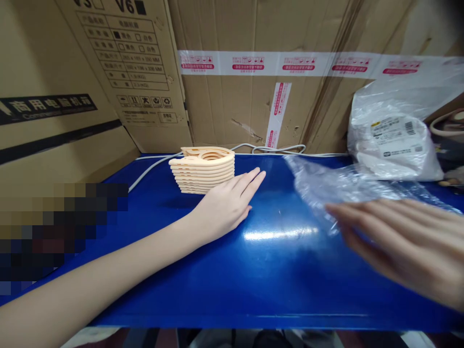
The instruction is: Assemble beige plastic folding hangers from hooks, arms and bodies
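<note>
A neat stack of thin, cream-coloured plastic pieces (pixel 203 171) with curved outlines and an opening on top stands on the blue table (pixel 232 280). My left hand (pixel 232 200) is just to the right of and in front of this stack, its fingers stretched out over the tabletop and nothing in its grip. On the right, a crumpled clear plastic bag (pixel 326 186) lies on the table. My right hand (pixel 402 241) is at its near edge, blurred by motion, with fingers extended and the thumb lower. Whether it touches the bag I cannot tell.
Large cardboard boxes (pixel 232 106) wall off the back and left. A white cable (pixel 152 171) runs along the table's rear. At the back right stands a white plastic-wrapped package (pixel 395 145) with a label, beside other partly visible items.
</note>
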Demonstrator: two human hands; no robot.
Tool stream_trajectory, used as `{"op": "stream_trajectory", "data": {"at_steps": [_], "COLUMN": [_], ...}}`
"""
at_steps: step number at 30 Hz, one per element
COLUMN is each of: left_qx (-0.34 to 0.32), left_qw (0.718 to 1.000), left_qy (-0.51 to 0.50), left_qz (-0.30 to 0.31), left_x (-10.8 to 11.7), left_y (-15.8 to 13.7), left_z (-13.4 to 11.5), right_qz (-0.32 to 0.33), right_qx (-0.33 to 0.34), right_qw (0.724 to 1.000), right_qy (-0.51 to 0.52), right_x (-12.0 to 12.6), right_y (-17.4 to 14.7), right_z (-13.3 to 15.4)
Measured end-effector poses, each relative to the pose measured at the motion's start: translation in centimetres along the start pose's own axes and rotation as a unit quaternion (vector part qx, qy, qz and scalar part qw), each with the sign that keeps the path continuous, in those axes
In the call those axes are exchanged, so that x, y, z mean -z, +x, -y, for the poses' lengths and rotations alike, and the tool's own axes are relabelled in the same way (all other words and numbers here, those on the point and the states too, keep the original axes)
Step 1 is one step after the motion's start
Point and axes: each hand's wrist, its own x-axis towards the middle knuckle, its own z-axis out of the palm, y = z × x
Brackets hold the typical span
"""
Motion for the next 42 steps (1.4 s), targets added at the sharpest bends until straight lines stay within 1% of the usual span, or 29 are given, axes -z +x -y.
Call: {"op": "stream_trajectory", "data": {"at_steps": [1,2,3,4,8,13,17,20,22,23,25,27,29,32,34,36,38,39,40,42], "left_qx": [0.015,0.027,0.035,0.036,0.008,-0.013,-0.016,-0.008,-0.006,-0.005,0.002,0.016,0.029,0.045,0.05,0.043,0.023,0.011,-0.001,-0.019], "left_qw": [1.0,0.999,0.998,0.996,0.992,0.99,0.99,0.99,0.989,0.988,0.987,0.986,0.988,0.995,0.998,0.996,0.991,0.988,0.985,0.978], "left_qy": [0.021,0.041,0.059,0.076,0.122,0.137,0.138,0.133,0.136,0.139,0.143,0.145,0.141,0.087,0.022,-0.038,-0.09,-0.114,-0.136,-0.168], "left_qz": [-0.013,-0.017,-0.013,-0.004,0.036,0.029,0.038,0.051,0.064,0.071,0.079,0.074,0.054,0.024,0.038,0.074,0.098,0.103,0.105,0.119], "left_x": [0.1,0.3,0.3,0.4,0.3,0.1,0.2,0.2,0.1,0.1,0.2,0.4,1.0,2.0,2.5,2.4,1.9,1.4,1.0,0.2], "left_y": [0.0,0.0,-0.1,-0.1,-0.3,-0.1,0.0,0.1,0.2,0.2,0.2,0.1,0.1,0.1,0.1,0.1,-0.1,-0.1,-0.2,-0.4], "left_z": [-0.1,-0.1,-0.1,0.0,0.5,0.3,0.1,0.1,0.2,0.3,0.4,0.5,0.5,0.0,-0.3,-0.4,-0.2,-0.1,0.1,0.4], "right_qz": [-0.026,-0.038,-0.034,-0.034,-0.03,-0.061,-0.067,-0.095,-0.107,-0.103,-0.071,-0.03,-0.002,0.036,0.088,0.143,0.164,0.161,0.153,0.147], "right_qx": [0.078,0.142,0.179,0.2,0.208,0.184,0.188,0.188,0.198,0.208,0.222,0.212,0.189,0.149,0.127,0.109,0.087,0.074,0.06,0.024], "right_qw": [0.996,0.989,0.983,0.979,0.978,0.981,0.979,0.977,0.974,0.973,0.972,0.977,0.981,0.984,0.974,0.952,0.937,0.938,0.946,0.965], "right_qy": [-0.022,-0.021,-0.011,-0.006,0.004,0.015,0.026,0.031,0.01,-0.001,-0.007,0.014,0.043,0.094,0.163,0.248,0.296,0.296,0.279,0.216], "right_x": [-0.5,-0.9,-1.3,-1.7,-2.8,-3.2,-3.5,-3.7,-3.7,-3.5,-3.2,-3.0,-3.1,-3.7,-4.0,-3.9,-3.7,-3.7,-3.8,-4.3], "right_y": [1.0,1.8,2.5,2.9,3.2,2.1,1.0,0.0,-0.2,-0.1,0.4,1.3,2.3,3.7,4.5,5.2,5.8,6.0,6.0,5.7], "right_z": [1.5,2.7,3.6,4.1,4.5,4.5,4.7,5.1,5.4,5.5,5.6,5.7,5.7,5.7,5.5,4.9,3.9,3.2,2.3,0.3]}}
